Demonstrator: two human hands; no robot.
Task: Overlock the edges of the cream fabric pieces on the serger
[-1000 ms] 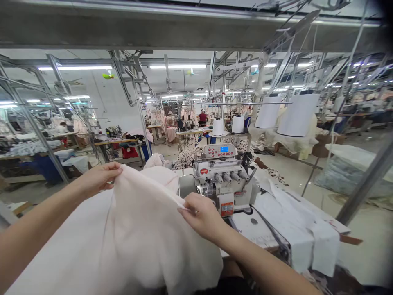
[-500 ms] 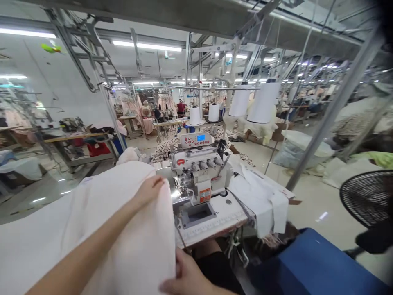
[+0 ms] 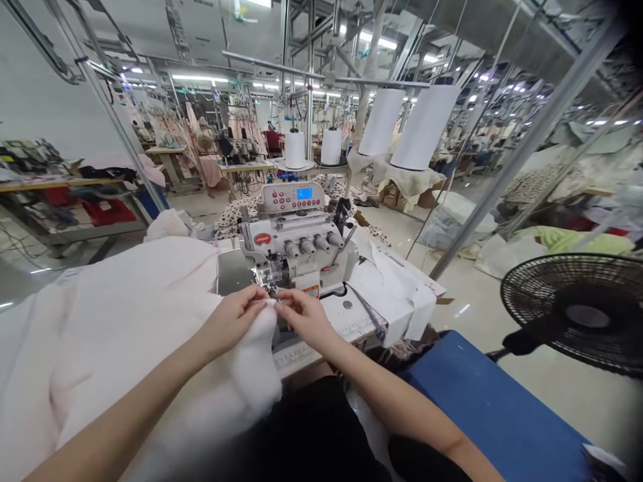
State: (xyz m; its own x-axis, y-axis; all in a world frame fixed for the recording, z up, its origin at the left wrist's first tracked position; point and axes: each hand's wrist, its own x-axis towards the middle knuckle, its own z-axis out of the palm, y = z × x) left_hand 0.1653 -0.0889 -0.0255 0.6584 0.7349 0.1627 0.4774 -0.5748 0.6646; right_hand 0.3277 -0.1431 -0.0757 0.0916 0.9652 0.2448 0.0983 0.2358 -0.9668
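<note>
Both hands meet in front of the needle area of a white overlock sewing machine (image 3: 301, 244). My left hand (image 3: 238, 311) pinches the edge of a large white fabric (image 3: 135, 308). Close beside it, my right hand (image 3: 304, 314) pinches the same edge, its fingertips almost touching those of the left. The cloth spreads over the left side of the table and hangs down in soft folds toward my lap. A lit blue display shows on the machine's control panel (image 3: 292, 196). The fingers partly hide the presser foot.
White thread cones (image 3: 424, 127) stand behind the machine. White cut pieces (image 3: 389, 288) lie at the table's right side, hanging over its edge. A blue board-like surface (image 3: 492, 402) and a black fan (image 3: 577, 311) are on the right. A slanted metal post (image 3: 522, 147) rises behind them.
My right hand has come up from the lower hanging edge to the machine front. The left hand has lowered slightly to meet it, bringing the fabric edge along. The view has tilted down and shifted right.
</note>
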